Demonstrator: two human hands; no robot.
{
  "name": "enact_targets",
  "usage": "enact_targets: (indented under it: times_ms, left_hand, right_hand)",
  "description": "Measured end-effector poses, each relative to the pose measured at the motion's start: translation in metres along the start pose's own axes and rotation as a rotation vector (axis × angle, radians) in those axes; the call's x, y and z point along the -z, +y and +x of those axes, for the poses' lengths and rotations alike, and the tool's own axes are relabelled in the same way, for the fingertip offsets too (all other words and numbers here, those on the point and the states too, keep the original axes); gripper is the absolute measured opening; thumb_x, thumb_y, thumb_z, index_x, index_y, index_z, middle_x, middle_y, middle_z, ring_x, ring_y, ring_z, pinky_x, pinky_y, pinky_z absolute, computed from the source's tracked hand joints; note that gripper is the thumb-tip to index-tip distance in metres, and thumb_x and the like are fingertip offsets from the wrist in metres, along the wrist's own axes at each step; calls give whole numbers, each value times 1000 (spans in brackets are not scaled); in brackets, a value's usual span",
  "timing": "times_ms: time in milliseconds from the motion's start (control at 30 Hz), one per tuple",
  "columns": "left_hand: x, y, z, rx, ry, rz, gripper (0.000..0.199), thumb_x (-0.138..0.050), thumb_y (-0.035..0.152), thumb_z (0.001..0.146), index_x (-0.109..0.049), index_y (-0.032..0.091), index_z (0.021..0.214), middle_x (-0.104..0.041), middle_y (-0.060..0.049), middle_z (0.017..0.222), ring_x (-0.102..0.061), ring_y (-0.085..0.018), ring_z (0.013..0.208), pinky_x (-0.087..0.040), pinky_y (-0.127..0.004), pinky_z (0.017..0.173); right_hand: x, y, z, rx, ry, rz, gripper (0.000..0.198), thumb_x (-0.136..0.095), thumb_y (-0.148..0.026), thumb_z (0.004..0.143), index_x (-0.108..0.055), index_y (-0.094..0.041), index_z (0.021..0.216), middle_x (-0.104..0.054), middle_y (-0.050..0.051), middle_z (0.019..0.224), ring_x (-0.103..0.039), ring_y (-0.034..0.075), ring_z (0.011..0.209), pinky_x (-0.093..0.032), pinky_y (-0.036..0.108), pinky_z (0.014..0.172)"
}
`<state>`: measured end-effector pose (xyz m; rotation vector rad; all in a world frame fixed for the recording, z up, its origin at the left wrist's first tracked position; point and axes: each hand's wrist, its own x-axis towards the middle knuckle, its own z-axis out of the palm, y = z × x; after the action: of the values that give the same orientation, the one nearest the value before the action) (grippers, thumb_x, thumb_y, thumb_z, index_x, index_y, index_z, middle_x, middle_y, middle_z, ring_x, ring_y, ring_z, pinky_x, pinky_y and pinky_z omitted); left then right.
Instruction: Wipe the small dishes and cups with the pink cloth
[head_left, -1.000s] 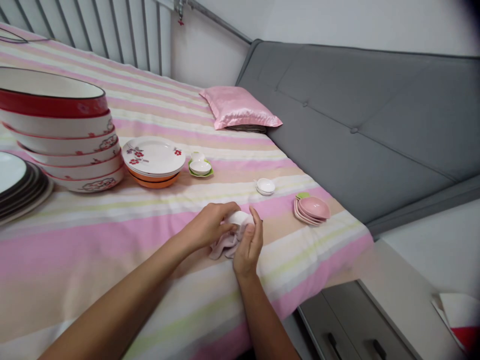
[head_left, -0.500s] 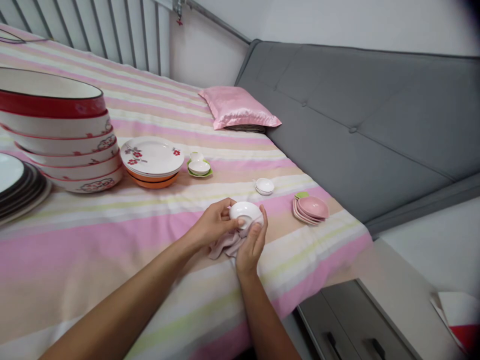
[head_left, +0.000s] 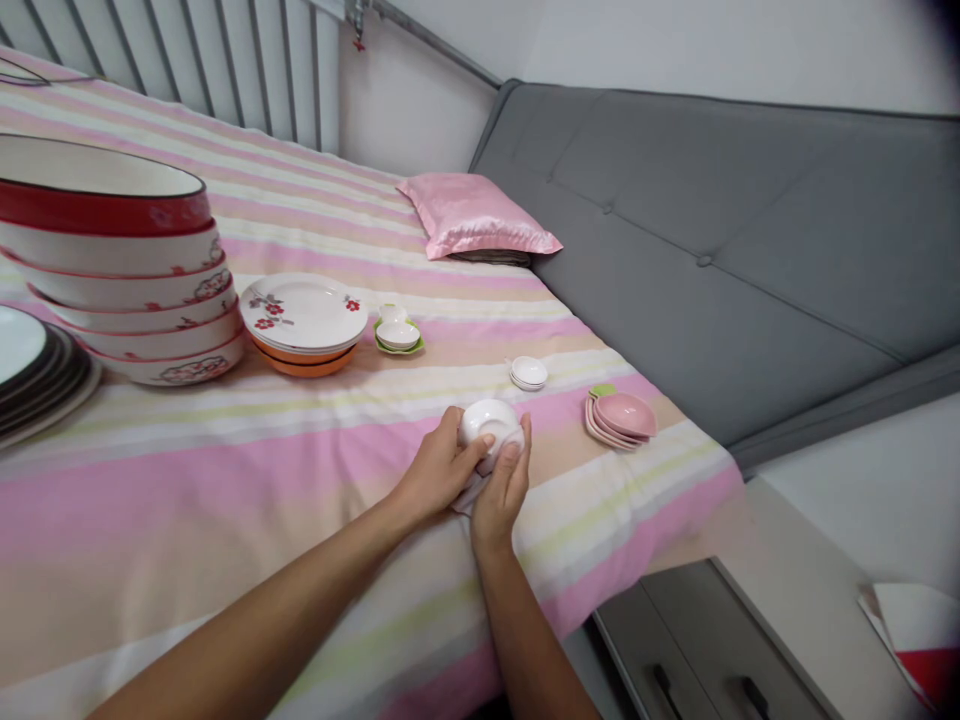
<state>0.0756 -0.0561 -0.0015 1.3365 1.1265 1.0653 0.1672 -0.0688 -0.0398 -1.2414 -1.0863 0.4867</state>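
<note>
Between my two hands is a small white dish (head_left: 491,413), held above the striped bedspread. My left hand (head_left: 442,462) grips its left side, thumb pressed on the dish's face. My right hand (head_left: 504,490) wraps the right side, with a pale pink cloth (head_left: 469,495) bunched under and against the dish; much of the cloth is hidden by my fingers. Beyond my hands lies a short stack of small white dishes (head_left: 529,372). To the right sit nested pink dishes (head_left: 628,416) with a green leaf-shaped piece.
At the left stand tall stacked red-and-white bowls (head_left: 187,330), dark-rimmed plates (head_left: 71,385), and flowered plates (head_left: 307,310) over an orange bowl. Small white dishes on a green leaf dish (head_left: 400,338) lie nearby. A pink pillow (head_left: 480,215) rests by the grey headboard (head_left: 712,220); a drawer cabinet (head_left: 690,640) stands lower right.
My left hand has shifted its hold, its thumb now further over the dish. The cloth has been gathered in beneath it, so less of it hangs out. The stacks have not moved.
</note>
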Motion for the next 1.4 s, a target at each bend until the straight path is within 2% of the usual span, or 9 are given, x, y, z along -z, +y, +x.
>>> enact_targets:
  times_ms: [200, 267, 333, 500, 667, 933, 1067, 1200, 1400]
  left_hand:
    - [21, 6, 12, -12, -123, 158, 36, -61, 36, 71, -56, 13, 98, -63, -10, 94, -60, -20, 84, -47, -31, 69]
    - [33, 12, 14, -17, -127, 145, 51, -60, 31, 71, -48, 15, 118, -60, -12, 109, -60, -21, 88, -49, -32, 70]
    - [43, 18, 14, -94, -205, 246, 58, -57, 25, 73, -42, 20, 129, -59, -10, 114, -61, -19, 86, -48, -32, 71]
    - [57, 31, 10, -281, -268, 641, 51, -54, 19, 73, -51, 22, 124, -64, -6, 107, -58, -20, 90, -43, -33, 80]
    - [57, 37, 8, -282, -251, 776, 37, -51, 21, 78, -57, 22, 114, -67, -4, 88, -60, -20, 79, -42, -29, 72]
    - [60, 34, 12, -287, -259, 525, 23, -51, 23, 79, -59, 20, 100, -66, -2, 86, -59, -16, 77, -43, -26, 70]
    - [58, 24, 16, -153, -329, 191, 24, -56, 27, 76, -55, 19, 99, -67, -4, 89, -62, -19, 84, -46, -29, 72]
    - [52, 19, 16, 24, -391, -190, 32, -64, 28, 72, -50, 18, 99, -67, -4, 82, -64, -19, 77, -50, -34, 72]
    - [41, 28, 10, 149, -336, -330, 34, -71, 30, 69, -51, 16, 93, -65, -3, 74, -65, -17, 76, -50, -34, 76]
  right_hand:
    - [1, -3, -3, 124, -43, -96, 50, -31, -33, 94, -27, -15, 140, -32, 15, 145, -32, 20, 133, -32, 41, 106]
    - [1, -3, -4, 187, -82, -128, 49, -32, -30, 93, -27, -16, 140, -34, 15, 144, -34, 20, 132, -33, 41, 105]
    - [1, -4, -5, 250, -124, -154, 49, -33, -28, 93, -28, -15, 140, -37, 15, 141, -35, 20, 131, -35, 41, 104]
    - [2, -5, -7, 337, -201, -199, 48, -33, -24, 93, -28, -17, 140, -45, 15, 134, -38, 21, 129, -37, 42, 102]
    - [3, -6, -7, 333, -213, -219, 48, -32, -26, 93, -28, -17, 140, -48, 15, 131, -41, 22, 126, -39, 43, 100]
    - [2, -7, -6, 319, -177, -199, 48, -31, -27, 93, -30, -17, 139, -47, 15, 132, -41, 23, 126, -38, 44, 100]
    - [2, -8, -6, 284, -158, -169, 48, -30, -28, 93, -28, -17, 140, -42, 15, 137, -39, 22, 128, -38, 43, 101]
    - [2, -9, -6, 227, -134, -117, 48, -30, -30, 93, -28, -18, 140, -39, 14, 140, -40, 22, 127, -38, 42, 100]
    - [1, -8, -5, 184, -77, -86, 50, -29, -32, 93, -26, -16, 140, -38, 15, 140, -37, 22, 129, -33, 46, 103]
